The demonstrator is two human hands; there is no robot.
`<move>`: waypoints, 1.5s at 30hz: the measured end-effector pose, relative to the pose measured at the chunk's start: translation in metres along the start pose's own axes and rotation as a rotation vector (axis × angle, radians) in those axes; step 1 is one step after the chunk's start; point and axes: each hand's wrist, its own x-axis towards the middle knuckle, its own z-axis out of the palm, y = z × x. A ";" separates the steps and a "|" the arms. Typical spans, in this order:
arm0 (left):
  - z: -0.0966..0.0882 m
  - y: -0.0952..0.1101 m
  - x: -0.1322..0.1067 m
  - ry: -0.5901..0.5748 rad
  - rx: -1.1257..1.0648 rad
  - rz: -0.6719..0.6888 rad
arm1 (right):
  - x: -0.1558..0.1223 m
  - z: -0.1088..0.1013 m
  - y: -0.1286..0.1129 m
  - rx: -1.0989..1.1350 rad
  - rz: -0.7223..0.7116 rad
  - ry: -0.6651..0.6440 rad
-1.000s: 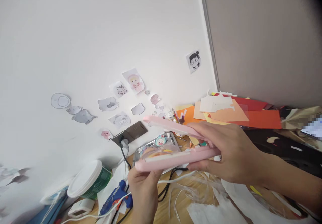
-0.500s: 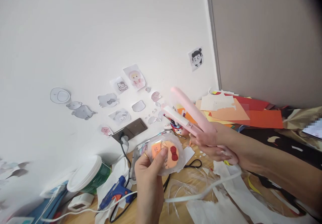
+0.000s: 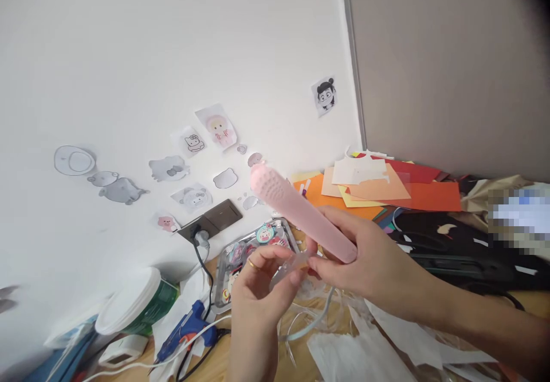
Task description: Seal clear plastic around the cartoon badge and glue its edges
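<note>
My left hand point(image 3: 258, 299) is closed on a clear plastic-wrapped flat piece point(image 3: 283, 270), pinched between thumb and fingers and now seen nearly edge-on. My right hand point(image 3: 372, 264) grips a pink hair straightener point(image 3: 296, 207), whose rounded, dimpled end points up and left toward the wall. The right thumb and a fingertip also meet the right edge of the wrapped piece. Most of that piece's face is hidden by my fingers and the angle. From below the hands a pale cord point(image 3: 315, 325) curves down to the left.
Behind my left hand lies a metal tray point(image 3: 217, 282) of small character pieces. A blue glue gun point(image 3: 187, 330), a white-lidded tub point(image 3: 150, 307) and a wall socket point(image 3: 223, 216) are at left. Coloured paper sheets point(image 3: 433, 196) lie at right, white scraps point(image 3: 352, 347) in front.
The hair straightener has turned so its outer side shows, and its gap is no longer visible. The wrapped piece has tipped edge-on. My right fingers have come to it.
</note>
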 end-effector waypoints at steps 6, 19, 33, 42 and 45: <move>-0.004 -0.001 0.001 0.099 -0.044 -0.019 | 0.002 0.001 0.002 0.016 -0.013 -0.098; -0.007 0.006 0.008 0.115 -0.157 -0.108 | 0.011 -0.005 0.001 0.220 0.155 -0.074; -0.005 0.005 0.006 0.084 -0.078 -0.051 | 0.010 -0.004 0.001 0.264 0.148 -0.116; 0.001 0.005 0.000 0.097 -0.015 0.063 | 0.009 -0.002 0.001 0.252 0.111 -0.174; -0.003 0.001 0.002 0.065 0.002 0.127 | 0.008 -0.003 0.000 0.260 0.103 -0.168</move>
